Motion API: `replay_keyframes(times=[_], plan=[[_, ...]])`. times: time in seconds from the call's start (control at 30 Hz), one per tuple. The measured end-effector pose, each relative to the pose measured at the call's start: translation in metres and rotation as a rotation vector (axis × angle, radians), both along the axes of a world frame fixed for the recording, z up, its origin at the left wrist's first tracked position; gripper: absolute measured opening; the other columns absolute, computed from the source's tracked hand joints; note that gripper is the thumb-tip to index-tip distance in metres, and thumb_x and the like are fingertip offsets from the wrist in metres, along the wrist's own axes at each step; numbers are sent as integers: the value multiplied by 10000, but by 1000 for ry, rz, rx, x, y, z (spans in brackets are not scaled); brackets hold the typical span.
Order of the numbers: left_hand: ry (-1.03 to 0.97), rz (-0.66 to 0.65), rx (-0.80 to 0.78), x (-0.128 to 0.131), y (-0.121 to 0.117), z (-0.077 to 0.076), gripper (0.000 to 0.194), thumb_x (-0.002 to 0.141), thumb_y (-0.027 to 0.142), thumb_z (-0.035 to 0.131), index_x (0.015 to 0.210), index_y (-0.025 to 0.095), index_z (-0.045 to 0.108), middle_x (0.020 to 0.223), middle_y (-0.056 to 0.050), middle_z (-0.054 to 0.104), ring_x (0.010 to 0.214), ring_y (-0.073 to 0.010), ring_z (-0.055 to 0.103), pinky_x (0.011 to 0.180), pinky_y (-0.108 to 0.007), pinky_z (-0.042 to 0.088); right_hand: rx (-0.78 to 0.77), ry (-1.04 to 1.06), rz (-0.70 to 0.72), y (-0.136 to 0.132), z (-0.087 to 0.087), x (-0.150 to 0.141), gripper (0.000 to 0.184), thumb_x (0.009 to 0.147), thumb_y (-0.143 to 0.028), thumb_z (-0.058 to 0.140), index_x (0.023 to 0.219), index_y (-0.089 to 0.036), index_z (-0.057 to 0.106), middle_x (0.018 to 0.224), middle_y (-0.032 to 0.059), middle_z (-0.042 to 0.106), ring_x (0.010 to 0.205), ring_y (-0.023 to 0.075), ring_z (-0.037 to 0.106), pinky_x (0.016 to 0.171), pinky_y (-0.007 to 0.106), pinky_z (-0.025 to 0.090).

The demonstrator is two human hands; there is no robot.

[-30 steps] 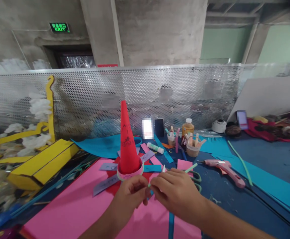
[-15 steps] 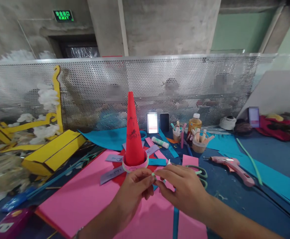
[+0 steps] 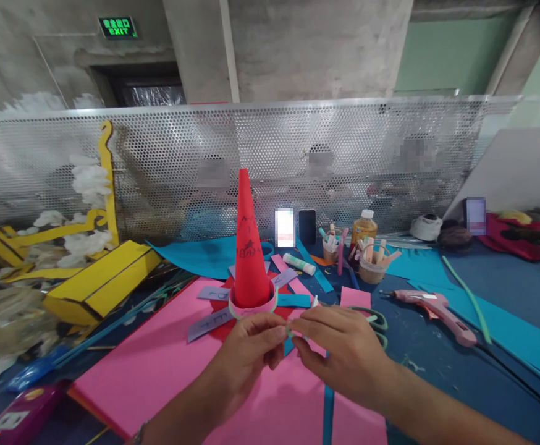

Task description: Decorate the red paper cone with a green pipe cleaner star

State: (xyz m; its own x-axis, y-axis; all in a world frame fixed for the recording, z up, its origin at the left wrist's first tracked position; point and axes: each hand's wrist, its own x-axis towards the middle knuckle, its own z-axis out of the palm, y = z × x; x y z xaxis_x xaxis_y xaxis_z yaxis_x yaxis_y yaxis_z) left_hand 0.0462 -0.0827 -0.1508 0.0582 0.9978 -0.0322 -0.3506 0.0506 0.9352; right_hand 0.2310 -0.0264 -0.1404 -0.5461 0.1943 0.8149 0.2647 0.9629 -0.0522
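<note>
My left hand (image 3: 246, 358) and my right hand (image 3: 339, 352) meet in front of me, fingertips pinched together on a thin light green strip (image 3: 289, 332). Both hands hover over a large pink foam sheet (image 3: 159, 371). Just beyond them stands a tall red paper cone (image 3: 250, 247) with black marks, ringed at its base by a pink band and lilac paper tabs (image 3: 207, 322). Green-handled scissors (image 3: 374, 321) lie right of my right hand.
A pink glue gun (image 3: 434, 306) lies at the right on the blue table. Cups of sticks (image 3: 372, 262), a brown bottle (image 3: 363, 227), a glue stick (image 3: 299, 264) and two phones (image 3: 295, 227) stand behind the cone. Yellow foam shapes (image 3: 98, 284) sit at the left. A perforated metal screen (image 3: 390, 154) closes the back.
My view has shifted slightly left and down. My hands have drawn closer together on the green strip, and the strip's free end no longer sticks out to the right.
</note>
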Motion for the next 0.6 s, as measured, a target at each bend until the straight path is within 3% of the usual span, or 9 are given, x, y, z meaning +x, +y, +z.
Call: replay_keyframes(times=[0.17,0.3,0.6], plan=[[94,16,35,-2,2,-1,332,753,430,829,677,150,669,572,11,555,540,-102,441,546,-259,307,19,-19,-26,-1,1,0,226,903,-110,619,1097,-217,667,892,6,791,700,160,728,627,291,503],[149,49,76,2,2,-4,362,786,439,794,653,152,617,574,15,552,542,-97,437,554,-253,317,44,-42,-44,-1,0,0,111,906,-121,602,914,-219,652,803,-10,766,606,136,666,576,286,439],[-11,7,30,11,-2,-5,349,795,452,800,741,155,625,660,5,607,611,-126,582,652,-273,474,69,-109,-32,-2,3,1,165,951,-127,561,862,-207,675,783,-3,740,631,144,651,586,310,412]])
